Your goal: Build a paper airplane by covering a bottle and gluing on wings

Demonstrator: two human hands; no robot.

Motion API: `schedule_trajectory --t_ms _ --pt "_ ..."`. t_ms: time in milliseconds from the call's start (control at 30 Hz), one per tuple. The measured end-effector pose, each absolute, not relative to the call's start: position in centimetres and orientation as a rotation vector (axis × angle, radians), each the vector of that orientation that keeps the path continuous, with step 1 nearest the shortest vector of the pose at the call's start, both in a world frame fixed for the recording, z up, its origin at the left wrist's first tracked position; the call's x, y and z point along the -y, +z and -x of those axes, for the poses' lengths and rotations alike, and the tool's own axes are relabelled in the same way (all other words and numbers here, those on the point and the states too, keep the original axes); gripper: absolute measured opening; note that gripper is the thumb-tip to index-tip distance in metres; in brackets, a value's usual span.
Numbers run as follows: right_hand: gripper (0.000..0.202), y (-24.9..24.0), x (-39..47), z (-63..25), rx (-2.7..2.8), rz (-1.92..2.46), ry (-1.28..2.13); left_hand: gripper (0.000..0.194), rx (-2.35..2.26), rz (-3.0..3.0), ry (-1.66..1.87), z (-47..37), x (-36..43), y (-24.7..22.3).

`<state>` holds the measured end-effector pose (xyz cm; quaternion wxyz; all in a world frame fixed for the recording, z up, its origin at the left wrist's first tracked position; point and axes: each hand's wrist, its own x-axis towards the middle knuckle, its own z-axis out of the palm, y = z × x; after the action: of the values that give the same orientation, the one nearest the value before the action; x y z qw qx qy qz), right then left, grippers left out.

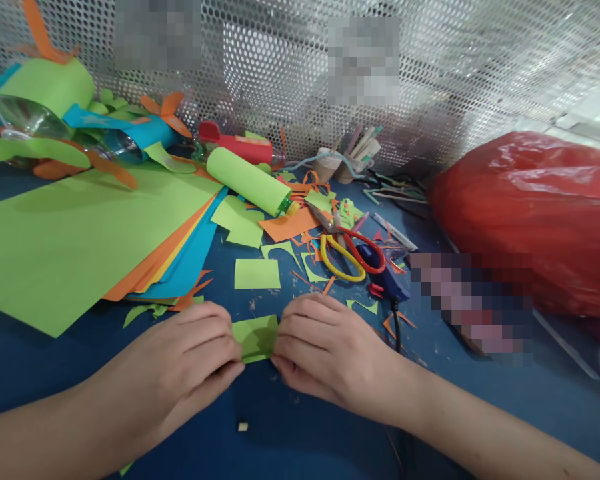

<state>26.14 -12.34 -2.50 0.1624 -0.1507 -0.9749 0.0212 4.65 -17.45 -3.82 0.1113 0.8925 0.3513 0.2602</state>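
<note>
Between my two hands a small piece of green paper (256, 339) is held near the blue tabletop, its lower edge bent up in a narrow fold. My left hand (197, 353) is closed on the paper's left end, fingers curled over it. On the right end, my right hand (325, 347) grips in the same way, thumb underneath. Just beyond lies a flat green paper rectangle (257, 274). Past my right hand rest scissors (347, 247) with one yellow and one red handle, beside a dark blue glue gun (387, 277) with a black cord.
Large coloured sheets (80, 233) fan out at left. Behind them stand paper-wrapped bottles (45, 87) with orange propellers. A green-wrapped bottle (250, 180) lies among scraps (285, 250). A red plastic bag (525, 213) fills the right; a perforated metal screen (275, 67) stands behind.
</note>
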Motion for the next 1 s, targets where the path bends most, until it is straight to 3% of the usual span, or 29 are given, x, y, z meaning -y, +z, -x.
schedule_trajectory --t_ms 367,1000 --pt "0.015 -2.24 12.57 -26.37 2.772 0.342 0.124 0.021 -1.015 -2.597 0.775 -4.32 17.57 -4.25" --pt "0.019 -2.00 12.05 -26.66 2.793 0.413 0.144 0.031 -1.020 -2.662 0.788 -4.53 17.36 -3.82"
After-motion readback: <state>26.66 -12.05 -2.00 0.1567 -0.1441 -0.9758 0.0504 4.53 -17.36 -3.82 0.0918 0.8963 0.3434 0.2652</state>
